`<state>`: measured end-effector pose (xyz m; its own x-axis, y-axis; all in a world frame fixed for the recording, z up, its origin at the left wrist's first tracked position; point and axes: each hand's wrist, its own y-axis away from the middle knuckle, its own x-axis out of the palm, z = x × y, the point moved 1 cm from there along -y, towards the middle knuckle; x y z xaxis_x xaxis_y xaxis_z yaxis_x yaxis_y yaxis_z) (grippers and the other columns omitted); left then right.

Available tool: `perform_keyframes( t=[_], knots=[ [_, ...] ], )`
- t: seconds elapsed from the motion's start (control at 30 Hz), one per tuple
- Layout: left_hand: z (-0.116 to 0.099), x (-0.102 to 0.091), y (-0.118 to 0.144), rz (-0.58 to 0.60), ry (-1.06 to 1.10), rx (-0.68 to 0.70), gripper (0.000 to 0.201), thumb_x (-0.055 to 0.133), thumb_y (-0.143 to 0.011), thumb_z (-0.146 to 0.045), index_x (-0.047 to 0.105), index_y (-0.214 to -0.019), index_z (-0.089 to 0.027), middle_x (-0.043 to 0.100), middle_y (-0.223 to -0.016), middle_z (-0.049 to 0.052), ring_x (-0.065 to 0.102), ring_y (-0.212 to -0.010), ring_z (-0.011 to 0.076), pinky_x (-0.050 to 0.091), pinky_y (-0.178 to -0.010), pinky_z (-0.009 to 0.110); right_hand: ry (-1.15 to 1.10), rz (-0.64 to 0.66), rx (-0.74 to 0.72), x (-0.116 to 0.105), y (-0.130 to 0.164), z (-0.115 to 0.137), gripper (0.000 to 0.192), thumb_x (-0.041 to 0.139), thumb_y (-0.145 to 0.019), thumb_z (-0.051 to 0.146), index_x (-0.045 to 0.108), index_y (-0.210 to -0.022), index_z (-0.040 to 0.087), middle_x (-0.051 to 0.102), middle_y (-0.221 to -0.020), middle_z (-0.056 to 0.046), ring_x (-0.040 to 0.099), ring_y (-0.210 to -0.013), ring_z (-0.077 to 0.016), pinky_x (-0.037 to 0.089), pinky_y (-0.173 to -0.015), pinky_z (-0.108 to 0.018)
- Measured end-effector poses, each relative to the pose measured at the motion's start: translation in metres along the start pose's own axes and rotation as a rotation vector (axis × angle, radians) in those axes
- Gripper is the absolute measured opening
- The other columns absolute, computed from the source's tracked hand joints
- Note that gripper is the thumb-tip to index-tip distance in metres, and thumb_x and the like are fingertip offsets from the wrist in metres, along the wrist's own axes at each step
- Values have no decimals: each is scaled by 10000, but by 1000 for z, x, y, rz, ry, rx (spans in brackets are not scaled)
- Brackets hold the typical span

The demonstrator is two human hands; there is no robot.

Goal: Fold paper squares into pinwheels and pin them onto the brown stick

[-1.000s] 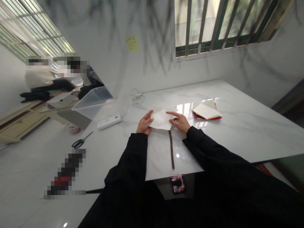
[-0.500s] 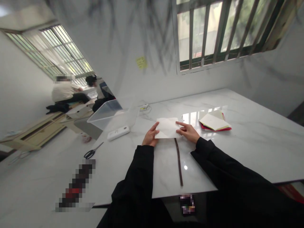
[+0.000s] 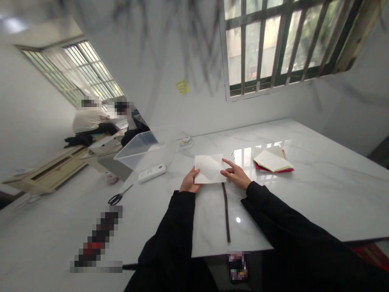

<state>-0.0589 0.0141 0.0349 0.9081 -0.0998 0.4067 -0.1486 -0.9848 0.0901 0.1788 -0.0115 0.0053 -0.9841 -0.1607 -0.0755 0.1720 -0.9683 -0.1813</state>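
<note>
Head view: left hand (image 3: 189, 183) pinches the white paper (image 3: 209, 168) corner, right hand (image 3: 235, 175) presses it flat-fingered onto the counter (image 3: 319, 190); dark strip (image 3: 226, 213) between the wrists.

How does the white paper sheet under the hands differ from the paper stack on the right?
The white paper sheet is a single pale sheet pinned by the left hand and right hand; the paper stack is several layers, cream on top with red edges beneath, and lies untouched. The sheet sits nearer the person. Both lie flat on the white marble table.
</note>
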Motion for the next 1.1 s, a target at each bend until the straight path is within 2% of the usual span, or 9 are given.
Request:
perform_keyframes(
  t=[0.1, 0.2, 0.27, 0.33, 0.47, 0.6, 0.77, 0.87, 1.1],
  knots=[
    [-34, -13, 19, -243, -120, 222, 556, 705, -802, -264, 673, -1356, -221, 779, -1214, 95, 698, -1226, 322, 545, -1101, 497, -106, -88, 49, 0, -4, -8, 793, 701, -884, 589, 490, -1523, 170, 774, -928, -72, 663, -781, -171, 540, -656, -282],
    [-82, -32, 58, -525, -407, 656, 468, 641, -889, -338, 700, -1350, -277, 723, -1368, 30, 601, -1375, 274, 419, -1229, 460, -181, -132, 67, 1, -8, -14, 727, 666, -900, 633, 556, -1435, 153, 785, -948, -99, 675, -760, -162, 560, -659, -281],
    [-99, -45, 84, -470, -788, 794, 443, 610, -950, -386, 698, -1374, -296, 613, -1522, 9, 462, -1507, 258, 266, -1311, 439, -177, -137, 66, 2, -9, -15, 685, 662, -907, 626, 586, -1396, 153, 781, -912, -88, 670, -726, -151, 557, -644, -271],
    [-95, -62, 103, -329, -1139, 702, 448, 516, -995, -440, 686, -1393, -322, 520, -1607, -1, 387, -1556, 265, 219, -1323, 470, -141, -140, 64, 4, -9, -15, 633, 657, -919, 606, 615, -1363, 158, 774, -874, -71, 666, -698, -141, 553, -635, -261],
    [-51, -100, 118, -99, -1683, 201, 616, 436, -988, -527, 532, -1551, -295, 467, -1640, 77, 330, -1574, 363, 213, -1277, 640, -96, -153, 56, 6, -7, -12, 564, 636, -938, 576, 646, -1317, 159, 761, -820, -50, 652, -651, -125, 549, -630, -252],
    [-32, -113, 114, -31, -1802, 116, 646, 382, -1020, -554, 433, -1610, -297, 391, -1683, 83, 274, -1597, 362, 179, -1265, 672, -111, -163, 54, 5, -7, -13, 558, 635, -929, 588, 663, -1281, 157, 749, -784, -42, 636, -624, -124, 540, -604, -250],
    [-50, -85, 95, -153, -1686, 403, 563, 427, -1002, -558, 644, -1420, -250, 590, -1538, 109, 471, -1475, 355, 307, -1231, 594, -167, -198, 57, 4, -9, -13, 598, 639, -890, 654, 678, -1226, 160, 720, -731, -27, 599, -572, -118, 507, -546, -238],
    [-62, -46, 74, -226, -1483, 615, 454, 516, -970, -560, 776, -1098, -211, 772, -1145, 103, 670, -1119, 287, 471, -1066, 432, -197, -215, 57, 3, -10, -11, 575, 639, -874, 673, 700, -1134, 163, 702, -700, -24, 576, -547, -116, 482, -519, -236],
    [-39, 26, -3, -229, -774, 540, 465, 744, -804, -608, 763, -833, -144, 519, -580, -29, 405, -552, 110, 286, -535, 262, -208, -225, 63, -1, -9, -9, 480, 674, -841, 627, 725, -970, 167, 680, -667, -24, 548, -531, -113, 446, -503, -238]
  ],
)
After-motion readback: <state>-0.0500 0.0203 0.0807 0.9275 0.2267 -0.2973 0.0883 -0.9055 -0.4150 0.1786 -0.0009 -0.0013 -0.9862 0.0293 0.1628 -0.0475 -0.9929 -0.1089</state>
